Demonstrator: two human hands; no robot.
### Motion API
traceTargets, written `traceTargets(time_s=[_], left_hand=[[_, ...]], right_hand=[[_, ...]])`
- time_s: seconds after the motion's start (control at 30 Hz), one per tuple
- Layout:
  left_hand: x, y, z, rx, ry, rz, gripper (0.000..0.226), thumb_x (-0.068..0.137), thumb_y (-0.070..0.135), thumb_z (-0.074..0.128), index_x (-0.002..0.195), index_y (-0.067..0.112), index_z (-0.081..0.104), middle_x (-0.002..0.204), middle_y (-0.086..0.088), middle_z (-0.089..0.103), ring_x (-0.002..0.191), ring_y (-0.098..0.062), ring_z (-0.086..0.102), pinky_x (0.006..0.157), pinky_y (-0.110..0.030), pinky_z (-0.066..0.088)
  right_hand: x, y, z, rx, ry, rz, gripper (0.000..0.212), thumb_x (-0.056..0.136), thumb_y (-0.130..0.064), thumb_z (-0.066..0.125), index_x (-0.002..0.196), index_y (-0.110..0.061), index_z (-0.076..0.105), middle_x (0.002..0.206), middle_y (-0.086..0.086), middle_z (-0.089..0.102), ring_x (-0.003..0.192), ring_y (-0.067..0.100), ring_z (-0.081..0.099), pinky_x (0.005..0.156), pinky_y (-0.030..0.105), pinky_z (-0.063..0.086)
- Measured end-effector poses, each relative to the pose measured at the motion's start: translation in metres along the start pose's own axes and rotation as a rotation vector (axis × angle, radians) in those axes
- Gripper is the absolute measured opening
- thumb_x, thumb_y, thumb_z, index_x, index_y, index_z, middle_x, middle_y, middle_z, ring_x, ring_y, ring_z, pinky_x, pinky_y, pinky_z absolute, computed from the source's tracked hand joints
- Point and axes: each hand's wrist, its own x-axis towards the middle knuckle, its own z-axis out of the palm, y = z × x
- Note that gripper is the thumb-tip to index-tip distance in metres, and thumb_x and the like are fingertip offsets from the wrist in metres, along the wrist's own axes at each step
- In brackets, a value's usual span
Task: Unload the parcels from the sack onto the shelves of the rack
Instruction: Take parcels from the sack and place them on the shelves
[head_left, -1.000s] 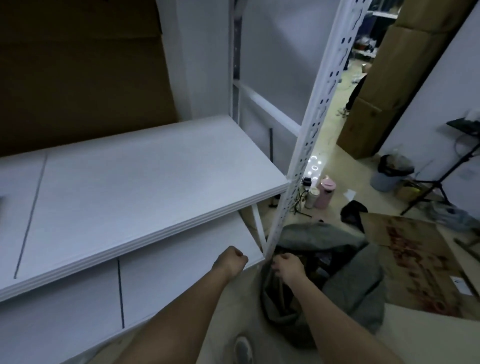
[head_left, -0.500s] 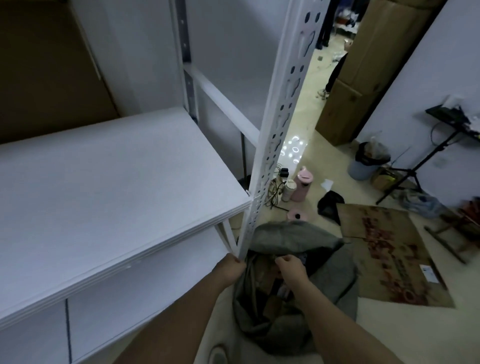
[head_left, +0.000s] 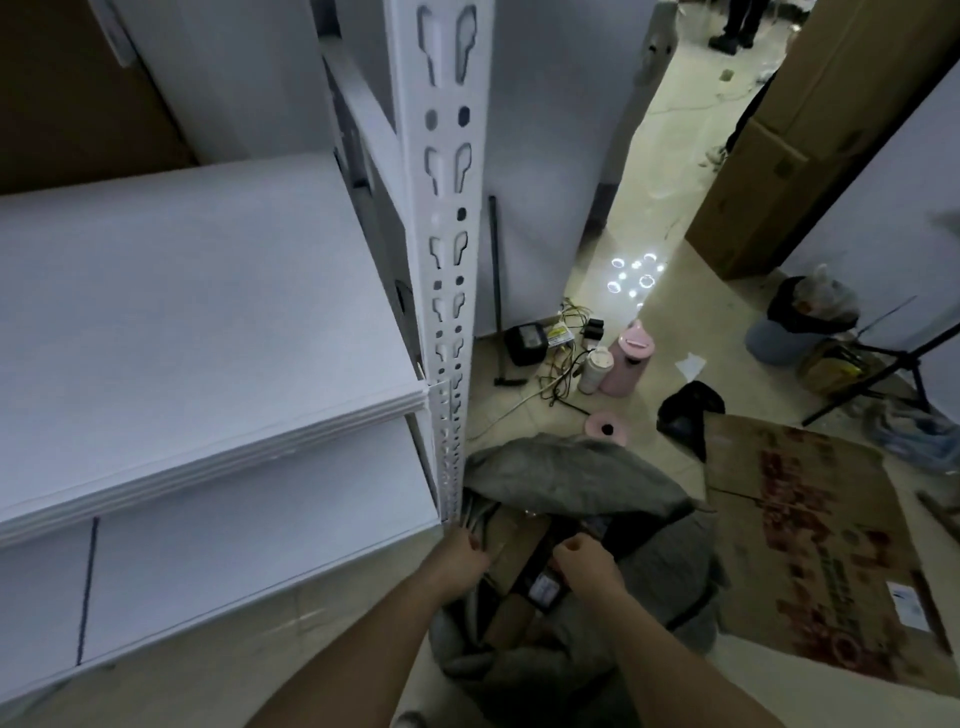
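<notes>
Where the white rack (head_left: 447, 291) ends at its slotted corner post, the grey sack (head_left: 587, 483) lies on the floor right against the foot of that post, its mouth open upward. The upper shelf (head_left: 197, 312) is a bare white board whose front edge runs down toward the post; the lower shelf (head_left: 249, 525) sits under it, set back a little and ending beside the sack's left rim. To the right of the sack lies a flattened piece of cardboard (head_left: 810, 545), its near edge touching the sack's cloth, and behind the sack stand a pink bottle (head_left: 628, 358), a smaller pale cup (head_left: 595, 369) and a tangle of cables (head_left: 561, 364), near the post but apart from the sack. The floor beyond runs open toward a passage between a grey panel and tall brown boxes (head_left: 826, 130).

Inside the sack's mouth show brown and dark parcels (head_left: 524, 551), packed close. Both forearms reach down from the bottom edge. The left hand (head_left: 460, 553) is at the sack's left rim just below the post, fingers curled around the cloth. The right hand (head_left: 587, 564) is over the middle of the opening, fingers curled in a fist above the parcels; whether it grips a parcel or cloth I cannot tell.
</notes>
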Motion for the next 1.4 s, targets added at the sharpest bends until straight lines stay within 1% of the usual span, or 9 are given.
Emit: traceTargets(time_s=[0.23, 0.33, 0.43, 0.47, 0.53, 0.6, 0.93, 1.13, 1.4], left_hand=[[0.100, -0.056, 0.065, 0.146, 0.050, -0.015, 0.029, 0.095, 0.016, 0.041, 0.066, 0.014, 0.039, 0.071, -0.002, 0.046, 0.071, -0.014, 0.046, 0.064, -0.028, 0.035], [0.153, -0.092, 0.096, 0.151, 0.054, -0.004, 0.030, 0.092, 0.026, 0.043, 0.103, 0.003, 0.058, 0.112, -0.012, 0.059, 0.098, -0.018, 0.054, 0.076, -0.026, 0.041], [0.215, -0.134, 0.133, 0.106, 0.044, 0.029, 0.021, 0.094, 0.018, 0.047, 0.109, 0.011, 0.059, 0.105, 0.001, 0.057, 0.094, -0.010, 0.050, 0.065, -0.013, 0.035], [0.241, -0.150, 0.145, 0.106, 0.057, 0.055, 0.024, 0.090, 0.024, 0.050, 0.111, 0.016, 0.060, 0.107, 0.008, 0.059, 0.097, -0.007, 0.053, 0.073, -0.012, 0.039], [0.287, -0.181, 0.167, 0.107, 0.060, 0.062, 0.034, 0.081, 0.036, 0.052, 0.113, 0.031, 0.061, 0.113, 0.004, 0.065, 0.103, -0.016, 0.061, 0.088, -0.029, 0.051], [0.329, -0.207, 0.188, 0.133, 0.038, 0.084, 0.046, 0.084, 0.026, 0.050, 0.129, 0.023, 0.054, 0.127, -0.005, 0.057, 0.115, -0.025, 0.056, 0.098, -0.033, 0.046], [0.397, -0.253, 0.202, 0.394, 0.168, 0.167, 0.073, 0.092, 0.025, 0.050, 0.153, 0.020, 0.010, 0.161, -0.001, 0.005, 0.148, -0.020, 0.007, 0.119, -0.033, 0.013], [0.408, -0.274, 0.190, 0.506, 0.299, -0.010, 0.073, 0.094, 0.048, 0.041, 0.153, 0.019, 0.009, 0.159, -0.003, 0.012, 0.147, -0.025, 0.008, 0.118, -0.040, 0.009], [0.412, -0.258, 0.187, 0.280, 0.241, -0.018, 0.063, 0.089, 0.031, 0.052, 0.145, 0.016, 0.030, 0.152, -0.009, 0.027, 0.142, -0.027, 0.020, 0.115, -0.037, 0.021]], right_hand=[[0.104, 0.082, 0.053, -0.010, -0.040, 0.024, 0.012, 0.097, -0.028, 0.049, 0.095, -0.017, 0.053, 0.094, 0.003, 0.056, 0.078, 0.014, 0.050, 0.068, 0.021, 0.038], [0.167, 0.123, 0.097, 0.004, -0.071, 0.042, 0.014, 0.096, -0.023, 0.049, 0.102, -0.012, 0.054, 0.100, 0.008, 0.056, 0.084, 0.017, 0.051, 0.078, 0.026, 0.048], [0.231, 0.158, 0.146, 0.069, -0.155, 0.133, 0.046, 0.097, -0.025, 0.050, 0.135, -0.001, 0.040, 0.115, 0.013, 0.053, 0.099, 0.022, 0.051, 0.084, 0.028, 0.046], [0.246, 0.162, 0.158, 0.103, -0.160, 0.157, 0.055, 0.097, -0.029, 0.051, 0.141, 0.000, 0.032, 0.125, 0.015, 0.052, 0.106, 0.025, 0.051, 0.087, 0.028, 0.044], [0.282, 0.179, 0.187, 0.154, -0.148, 0.175, 0.072, 0.094, -0.040, 0.054, 0.148, -0.005, 0.021, 0.139, 0.015, 0.046, 0.122, 0.030, 0.048, 0.102, 0.035, 0.042], [0.319, 0.199, 0.213, 0.211, -0.153, 0.175, 0.082, 0.089, -0.047, 0.056, 0.150, -0.007, 0.020, 0.141, 0.014, 0.045, 0.123, 0.032, 0.048, 0.103, 0.041, 0.043], [0.401, 0.222, 0.275, 0.410, -0.148, 0.163, 0.089, 0.096, -0.033, 0.056, 0.151, 0.003, -0.003, 0.154, 0.020, 0.027, 0.139, 0.035, 0.034, 0.106, 0.033, 0.036], [0.408, 0.237, 0.272, 0.561, -0.152, 0.203, 0.077, 0.098, -0.030, 0.054, 0.152, -0.005, 0.006, 0.152, 0.015, 0.031, 0.137, 0.035, 0.035, 0.105, 0.036, 0.036], [0.407, 0.240, 0.265, 0.741, -0.099, 0.267, 0.067, 0.099, -0.045, 0.046, 0.151, -0.010, 0.024, 0.146, 0.016, 0.042, 0.130, 0.035, 0.044, 0.109, 0.044, 0.038]])
